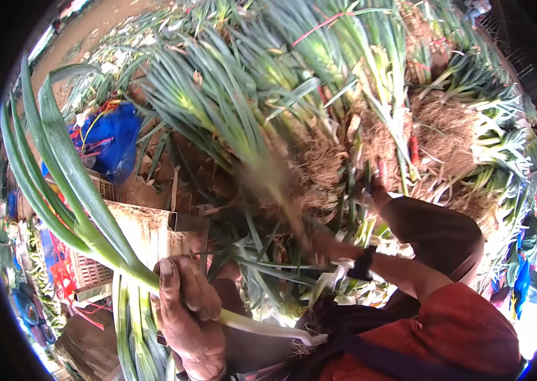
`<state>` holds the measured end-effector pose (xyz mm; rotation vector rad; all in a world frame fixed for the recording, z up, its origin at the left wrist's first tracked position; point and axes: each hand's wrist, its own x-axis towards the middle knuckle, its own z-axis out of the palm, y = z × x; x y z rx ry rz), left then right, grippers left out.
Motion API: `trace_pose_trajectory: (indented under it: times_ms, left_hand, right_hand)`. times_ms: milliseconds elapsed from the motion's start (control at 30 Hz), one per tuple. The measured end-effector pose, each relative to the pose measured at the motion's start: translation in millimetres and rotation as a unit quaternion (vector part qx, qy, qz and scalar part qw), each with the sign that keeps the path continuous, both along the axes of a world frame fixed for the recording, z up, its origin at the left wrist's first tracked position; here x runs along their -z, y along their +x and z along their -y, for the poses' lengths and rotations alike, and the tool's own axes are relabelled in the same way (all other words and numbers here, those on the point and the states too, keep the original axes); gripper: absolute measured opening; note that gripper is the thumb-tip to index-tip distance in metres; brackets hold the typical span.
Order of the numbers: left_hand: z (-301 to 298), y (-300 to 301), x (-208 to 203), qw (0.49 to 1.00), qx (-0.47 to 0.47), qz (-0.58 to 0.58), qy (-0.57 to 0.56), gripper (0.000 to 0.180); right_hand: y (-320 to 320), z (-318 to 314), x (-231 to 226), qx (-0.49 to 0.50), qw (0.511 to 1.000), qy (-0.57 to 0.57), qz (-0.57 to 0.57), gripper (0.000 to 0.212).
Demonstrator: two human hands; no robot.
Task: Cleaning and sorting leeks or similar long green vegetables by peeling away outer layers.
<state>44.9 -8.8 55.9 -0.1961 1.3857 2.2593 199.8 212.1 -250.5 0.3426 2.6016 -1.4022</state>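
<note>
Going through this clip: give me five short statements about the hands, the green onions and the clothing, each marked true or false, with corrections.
1. The left hand grips a green onion. True.
2. The gripped green onion's leaves point to the lower right. False: they fan to the upper left, with the white end at lower right.
3. The right hand wears a glove. False: it is bare, though blurred.
4. A dark wristband is on the right arm. True.
5. The piled green onions' roots are all cut off. False: bushy brown roots show on many.
</note>
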Motion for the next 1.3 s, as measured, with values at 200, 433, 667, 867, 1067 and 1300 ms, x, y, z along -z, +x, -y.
trace_pose_trajectory:
  times_ms: [200,433,667,867,1067,1300]
  left_hand:
    - [3,11,7,0.997,-0.019,-0.061,-0.04,0.031]
    - [0,-4,36,0.988,0.008,-0.147,-0.045,0.031]
    - [-11,3,27,0.994,0.02,-0.105,-0.007,0.033]
    - [-16,13,15,0.984,0.11,-0.083,0.114,0.023]
    - [-19,25,13,0.988,0.097,-0.109,0.058,0.02]
    - [-14,23,23,0.982,0.121,-0.136,0.047,0.021]
  right_hand:
    - [9,46,-66,0.094,0.868,-0.486,0.045,0.027]
    - [-22,44,-204,0.171,0.89,-0.415,-0.078,0.021]
    - [64,86,-245,0.047,0.97,-0.136,-0.197,0.017]
    - [80,91,-213,0.012,0.971,-0.053,-0.234,0.031]
    - [12,67,-255,0.065,0.936,-0.291,-0.188,0.037]
    - [-17,66,-271,0.105,0.934,-0.334,-0.075,0.023]
